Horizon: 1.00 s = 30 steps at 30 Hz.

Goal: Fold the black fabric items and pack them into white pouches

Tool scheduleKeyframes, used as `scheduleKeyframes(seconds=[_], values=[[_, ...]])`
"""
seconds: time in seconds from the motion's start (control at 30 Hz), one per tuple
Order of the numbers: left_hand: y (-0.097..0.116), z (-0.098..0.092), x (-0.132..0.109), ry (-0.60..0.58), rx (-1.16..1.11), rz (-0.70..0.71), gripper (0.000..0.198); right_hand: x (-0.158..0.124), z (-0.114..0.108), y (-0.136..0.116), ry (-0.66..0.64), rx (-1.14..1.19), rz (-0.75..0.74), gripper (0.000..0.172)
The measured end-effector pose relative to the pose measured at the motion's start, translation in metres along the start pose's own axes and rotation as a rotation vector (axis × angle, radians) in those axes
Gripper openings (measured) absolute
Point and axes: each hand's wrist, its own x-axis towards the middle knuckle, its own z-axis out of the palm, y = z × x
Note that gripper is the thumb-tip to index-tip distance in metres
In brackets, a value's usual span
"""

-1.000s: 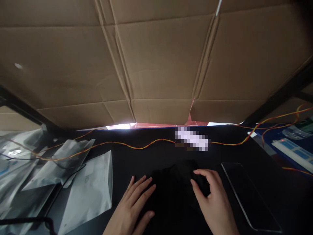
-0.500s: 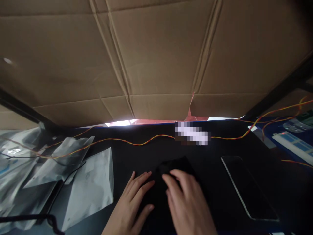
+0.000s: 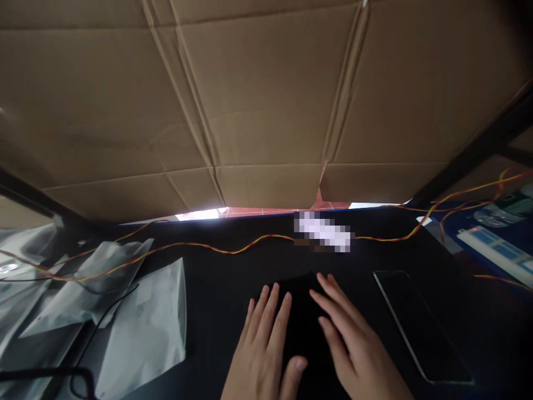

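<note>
A flat piece of black material, probably cloth (image 3: 300, 300), lies on the dark table and barely stands out from it. My left hand (image 3: 266, 339) rests with fingers stretched out on its left part, thumb apart. On its right side my right hand (image 3: 350, 333) lies with fingers extended, fingertips at the edge of the black piece. Neither hand grips anything. The lower part of the black piece is too dark to make out.
A phone (image 3: 422, 328) lies right of my right hand. Translucent zip bags (image 3: 145, 328) cover the left side, with a black cable (image 3: 95, 328) across them. A twisted red-yellow wire (image 3: 225, 251) crosses the back. Cardboard (image 3: 258, 100) stands behind. A white power strip (image 3: 499, 253) sits at right.
My left hand has moved right and forward onto the black piece. My right hand has let go of its bunched upper part and shifted right; the piece now lies flatter.
</note>
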Motion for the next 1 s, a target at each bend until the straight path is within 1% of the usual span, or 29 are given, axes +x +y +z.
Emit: scheduleKeyframes(seconds=[0.1,0.17,0.2,0.23,0.3,0.4,0.43,0.47,0.53,0.6,0.63,0.67,0.73,0.77,0.83,0.9,0.97,1.0], values=[[0.004,0.020,0.000,0.004,0.085,-0.011,0.067,-0.011,0.031,0.006,-0.062,-0.184,-0.114,0.068],[0.001,0.027,-0.003,-0.037,0.099,0.017,0.066,-0.018,0.044,0.008,-0.082,-0.259,-0.144,0.074],[-0.001,0.027,-0.004,-0.068,0.096,0.029,0.066,-0.020,0.047,0.009,-0.089,-0.273,-0.146,0.076],[-0.003,0.026,-0.003,-0.096,0.091,0.041,0.068,-0.022,0.047,0.009,-0.102,-0.266,-0.147,0.077],[-0.007,0.017,0.001,-0.134,0.073,0.076,0.071,-0.021,0.040,0.007,-0.115,-0.201,-0.139,0.077],[-0.018,-0.008,0.004,-0.126,0.045,0.106,0.077,-0.016,0.019,0.004,-0.040,-0.057,-0.074,0.069],[-0.025,-0.018,0.002,-0.107,0.042,0.079,0.076,-0.015,0.011,0.003,-0.005,-0.014,-0.034,0.064],[-0.035,-0.028,-0.002,-0.080,0.043,0.022,0.073,-0.014,0.003,0.004,0.030,0.023,0.010,0.060],[-0.062,-0.044,-0.020,0.013,0.080,-0.155,0.066,-0.015,-0.011,0.009,0.082,0.070,0.090,0.051],[-0.093,-0.052,-0.045,0.106,0.169,-0.346,0.059,-0.017,-0.020,0.016,0.130,0.077,0.128,0.043],[-0.108,-0.053,-0.057,0.104,0.225,-0.426,0.055,-0.018,-0.022,0.019,0.148,0.069,0.130,0.039],[-0.120,-0.053,-0.069,0.077,0.280,-0.492,0.054,-0.020,-0.023,0.021,0.158,0.057,0.122,0.036],[-0.132,-0.050,-0.083,0.036,0.320,-0.520,0.048,-0.021,-0.020,0.020,0.156,0.045,0.080,0.034],[-0.132,-0.048,-0.085,0.024,0.324,-0.502,0.042,-0.022,-0.017,0.018,0.147,0.048,0.046,0.034],[-0.122,-0.048,-0.078,0.042,0.275,-0.408,0.030,-0.021,-0.010,0.009,0.140,0.070,-0.019,0.035],[-0.101,-0.051,-0.062,0.073,0.155,-0.306,0.022,-0.017,-0.001,-0.003,0.153,0.097,-0.058,0.035],[-0.077,-0.056,-0.043,0.055,-0.009,-0.242,0.023,-0.008,0.007,-0.018,0.173,0.102,-0.098,0.035],[-0.066,-0.059,-0.034,0.037,-0.074,-0.220,0.025,-0.003,0.011,-0.026,0.162,0.093,-0.143,0.036]])
